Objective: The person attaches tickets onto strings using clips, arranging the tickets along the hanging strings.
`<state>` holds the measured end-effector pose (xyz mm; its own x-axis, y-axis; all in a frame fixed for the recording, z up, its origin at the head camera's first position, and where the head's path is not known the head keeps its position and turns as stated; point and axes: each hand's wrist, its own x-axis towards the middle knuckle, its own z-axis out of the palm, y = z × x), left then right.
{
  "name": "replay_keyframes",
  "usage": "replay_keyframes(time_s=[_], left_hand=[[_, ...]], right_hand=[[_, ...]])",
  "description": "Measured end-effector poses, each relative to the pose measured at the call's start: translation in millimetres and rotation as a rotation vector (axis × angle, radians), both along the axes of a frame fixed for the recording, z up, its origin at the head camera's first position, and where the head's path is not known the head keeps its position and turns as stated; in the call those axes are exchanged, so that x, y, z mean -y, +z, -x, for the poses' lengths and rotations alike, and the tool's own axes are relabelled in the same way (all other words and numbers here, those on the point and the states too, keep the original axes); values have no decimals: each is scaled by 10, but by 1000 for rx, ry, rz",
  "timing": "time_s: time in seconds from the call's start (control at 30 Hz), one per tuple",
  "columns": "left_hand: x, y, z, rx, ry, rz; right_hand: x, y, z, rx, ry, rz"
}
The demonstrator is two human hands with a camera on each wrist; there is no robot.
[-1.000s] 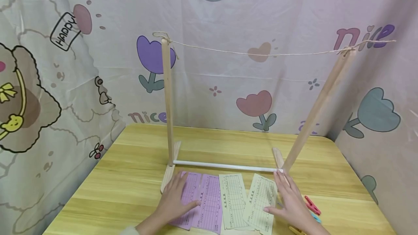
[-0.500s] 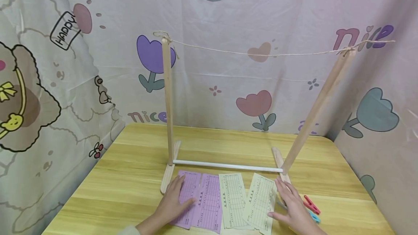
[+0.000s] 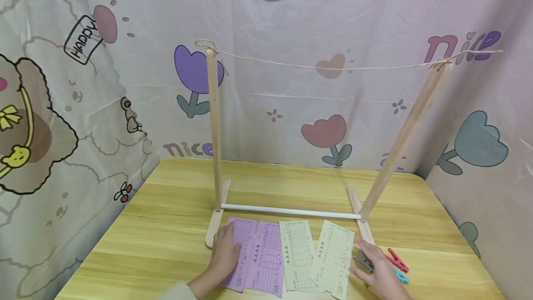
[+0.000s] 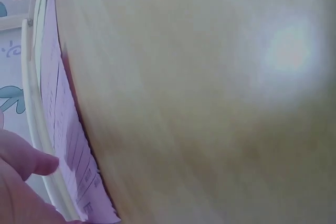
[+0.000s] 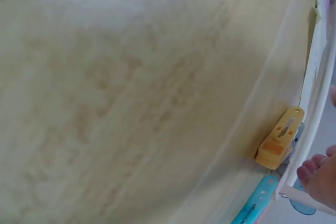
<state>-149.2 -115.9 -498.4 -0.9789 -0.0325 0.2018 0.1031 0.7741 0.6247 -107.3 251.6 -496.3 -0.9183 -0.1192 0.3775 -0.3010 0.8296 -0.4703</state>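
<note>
Left hand: The left hand (image 3: 225, 251) is resting at the outer edge of the left purple slip (image 3: 240, 258); its fingers are bending loosely, its thumb is standing apart, and it is grasping nothing. Firm contact with the paper cannot be confirmed.
Right hand: The right hand (image 3: 376, 267) is hovering released over the clips, its fingers relaxing in a slight curl and its thumb pointing just beside the right cream slip (image 3: 333, 259).
Purple slips: The left one and the right purple slip (image 3: 265, 259) are lying flat side by side, printed grids facing up.
Cream slips: The left cream slip (image 3: 297, 254) is lying next to the purple pair; the right one is tilting and overlapping its lower corner.
Clips: The gray clip (image 3: 364, 261) is showing between right thumb and fingers; the red clip (image 3: 397, 260) and blue clip (image 3: 401, 276) are lying to its right. The yellow clip (image 5: 281, 137) is appearing in the right wrist view.
Frame: Two wooden posts (image 3: 214, 128) are carrying a sagging string (image 3: 308, 66); a white rod (image 3: 291, 211) is joining them low down, behind the slips.
Table: The wood-grain table (image 3: 145, 230) is supporting everything.
</note>
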Motion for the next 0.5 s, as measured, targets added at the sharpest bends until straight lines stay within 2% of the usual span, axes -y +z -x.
replay_keyframes(time_s=[0.17, 0.37, 0.5], left_hand=[[-14, 3, 30, 30, 38, 39], [-20, 15, 87, 40, 91, 47], [-15, 30, 121, 38, 119, 44]], right_hand=[[-21, -35, 39, -53, -55, 4], [-47, -35, 56, 1, -107, -26], [-50, -38, 71, -2, -116, -49]])
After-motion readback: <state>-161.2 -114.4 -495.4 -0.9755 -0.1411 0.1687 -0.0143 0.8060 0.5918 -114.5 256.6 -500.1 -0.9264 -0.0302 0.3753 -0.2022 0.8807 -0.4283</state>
